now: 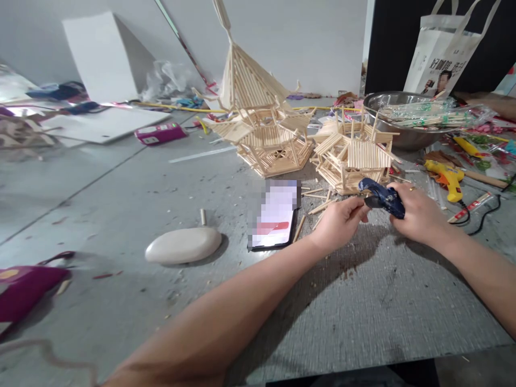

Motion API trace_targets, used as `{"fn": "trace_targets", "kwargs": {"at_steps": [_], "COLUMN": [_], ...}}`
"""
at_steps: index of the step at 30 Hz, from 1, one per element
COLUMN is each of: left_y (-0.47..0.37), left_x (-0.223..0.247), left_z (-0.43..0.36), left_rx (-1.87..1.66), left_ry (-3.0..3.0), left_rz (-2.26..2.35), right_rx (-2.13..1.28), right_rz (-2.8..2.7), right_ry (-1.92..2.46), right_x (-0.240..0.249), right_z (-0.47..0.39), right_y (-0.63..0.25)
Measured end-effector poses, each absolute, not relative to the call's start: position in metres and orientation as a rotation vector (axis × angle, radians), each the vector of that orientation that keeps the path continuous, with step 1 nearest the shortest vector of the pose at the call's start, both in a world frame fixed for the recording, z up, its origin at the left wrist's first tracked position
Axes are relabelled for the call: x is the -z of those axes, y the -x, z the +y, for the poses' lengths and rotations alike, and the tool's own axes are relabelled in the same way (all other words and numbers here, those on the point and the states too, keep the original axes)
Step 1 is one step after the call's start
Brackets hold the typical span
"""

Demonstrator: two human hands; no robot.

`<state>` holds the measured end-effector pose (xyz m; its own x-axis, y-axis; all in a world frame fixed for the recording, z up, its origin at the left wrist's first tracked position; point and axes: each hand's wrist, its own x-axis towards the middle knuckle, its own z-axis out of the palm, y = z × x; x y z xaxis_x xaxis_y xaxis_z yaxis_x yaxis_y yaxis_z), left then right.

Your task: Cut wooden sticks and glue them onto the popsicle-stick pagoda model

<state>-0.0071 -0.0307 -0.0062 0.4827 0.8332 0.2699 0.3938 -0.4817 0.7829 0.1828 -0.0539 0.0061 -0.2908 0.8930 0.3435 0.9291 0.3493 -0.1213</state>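
Note:
My right hand [417, 215] grips dark blue hand shears [389, 200], whose grey blade points left. Right at that blade, my left hand [338, 221] is closed in a pinch. Whatever lies between its fingers is hidden or too small to make out. Just behind both hands stands a small pavilion-like model of wooden sticks [368, 153]. Loose cut sticks [322, 206] lie on the table beside my left hand. A phone with a lit screen [276, 215] rests flat to the left of them.
A taller stick model with a pointed roof [250, 86] stands behind the phone. At the right are a steel bowl [411, 140] with bagged sticks and a yellow glue gun [447, 177] with its cord. A white oval case [183, 245] lies at the left.

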Motion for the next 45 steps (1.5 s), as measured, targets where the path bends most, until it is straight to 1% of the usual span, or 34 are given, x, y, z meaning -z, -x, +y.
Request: {"fn": "trace_targets", "kwargs": {"at_steps": [26,45], "left_y": [0.0052,0.005], "left_x": [0.0067,0.0049], "left_z": [-0.0363,-0.0378], "left_rx": [-0.89,-0.815], "left_ry": [-2.132,-2.179], "left_rz": [0.928,0.925], "right_rx": [0.081,0.136], "right_rz": [-2.276,-2.271], "right_ry": [1.62,1.821], "right_x": [-0.0021,-0.0038], "right_z": [-0.0607,-0.0621], "right_y": [-0.1745,-0.1736]}}
